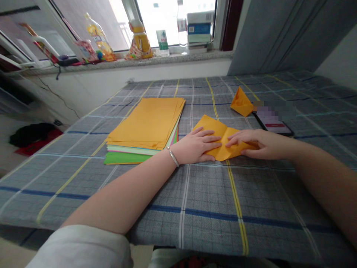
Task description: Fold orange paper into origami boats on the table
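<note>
Plaid cloth (156, 227): grey, yellow-striped.
Orange paper (220, 128): creased mid-sheet, flaring both sides!
Left grip (195, 145): spread flat on top.
Right grip (255, 140): curled over, pinching or not, impossible to tell.

Ahead of you, bright daylight fills the window (167, 15) — its stone sill (111, 66) tops a white wall (97, 83). A grey plaid cloth (212, 193) spreads wide before you, and a grey, curtain-like panel (262, 41) rises to your right.

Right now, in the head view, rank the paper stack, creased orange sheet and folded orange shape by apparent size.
Largest: paper stack
Next: creased orange sheet, partly hidden
Smallest: folded orange shape
</note>
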The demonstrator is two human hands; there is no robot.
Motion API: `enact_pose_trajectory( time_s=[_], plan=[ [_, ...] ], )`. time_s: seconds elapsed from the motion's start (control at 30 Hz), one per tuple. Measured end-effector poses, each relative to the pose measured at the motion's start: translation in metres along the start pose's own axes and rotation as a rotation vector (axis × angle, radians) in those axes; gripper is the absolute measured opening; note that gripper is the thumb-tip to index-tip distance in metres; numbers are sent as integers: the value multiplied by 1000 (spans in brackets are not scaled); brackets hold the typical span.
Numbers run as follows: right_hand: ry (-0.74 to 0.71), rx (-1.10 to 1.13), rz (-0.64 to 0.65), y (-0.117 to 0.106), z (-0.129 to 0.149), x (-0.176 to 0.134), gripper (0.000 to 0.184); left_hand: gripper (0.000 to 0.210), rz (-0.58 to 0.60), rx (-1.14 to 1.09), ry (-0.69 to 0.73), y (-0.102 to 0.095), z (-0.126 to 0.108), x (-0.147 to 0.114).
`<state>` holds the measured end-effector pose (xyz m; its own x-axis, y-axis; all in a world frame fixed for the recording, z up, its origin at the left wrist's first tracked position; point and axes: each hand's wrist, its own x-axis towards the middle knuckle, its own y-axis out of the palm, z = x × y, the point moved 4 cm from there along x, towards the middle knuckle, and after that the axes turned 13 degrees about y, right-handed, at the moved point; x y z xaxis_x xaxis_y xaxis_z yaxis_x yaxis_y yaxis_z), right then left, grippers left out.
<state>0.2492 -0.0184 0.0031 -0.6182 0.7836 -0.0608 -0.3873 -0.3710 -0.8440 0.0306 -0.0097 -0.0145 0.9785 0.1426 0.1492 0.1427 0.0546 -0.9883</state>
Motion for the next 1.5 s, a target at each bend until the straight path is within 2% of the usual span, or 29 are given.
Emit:
enact_pose_trajectory(
  time_s=[0.13,0.23,0.3,0.37,0.43,0.5,0.57,0.67,0.73,0.8,0.93,1.1,1.13,1.27,1.33,1.43,1.5],
  plan=[
    [-58,-55,-12,7,5,6,18,45,-3,49,-26,0,-2,2],
    [-51,-60,-5,11,0,9,30,40,-37,20,37,-2,-4,3],
    [9,-78,-29,12,-11,11,45,37,-68,-9,55,-3,-4,2],
    [118,-128,-111,12,-25,13,57,36,-81,-21,60,-4,-3,2],
    [239,-201,-212,11,-39,14,65,38,-68,-11,68,-4,-3,2],
    [296,-243,-281,9,-48,14,68,39,-53,18,72,-5,-4,3],
    [275,-239,-337,6,-50,12,68,37,-52,47,79,-7,-6,4],
    [158,-171,-397,-3,-41,8,74,32,-76,80,86,-9,-9,4],
    [43,-89,-345,-7,-31,4,80,29,-104,92,74,-9,-9,4],
    [-27,-16,-214,-7,-21,2,79,27,-129,91,59,-9,-10,4],
    [91,13,17,-4,-13,-1,77,26,-149,80,53,-8,-10,4],
    [166,33,257,1,0,-5,100,25,-150,33,15,-7,-6,2],
    [170,30,269,2,3,-5,95,24,-153,26,8,-7,-5,2],
    [110,-2,225,2,8,-3,49,23,-159,-17,46,-5,-2,-1],
    [86,1,209,2,5,-1,35,24,-149,-40,75,-6,-3,-2],
    [119,15,155,2,1,2,35,27,-120,-48,85,-9,-7,-6],
    [206,6,50,1,-2,4,39,27,-102,-55,79,-11,-8,-8]
  ],
)
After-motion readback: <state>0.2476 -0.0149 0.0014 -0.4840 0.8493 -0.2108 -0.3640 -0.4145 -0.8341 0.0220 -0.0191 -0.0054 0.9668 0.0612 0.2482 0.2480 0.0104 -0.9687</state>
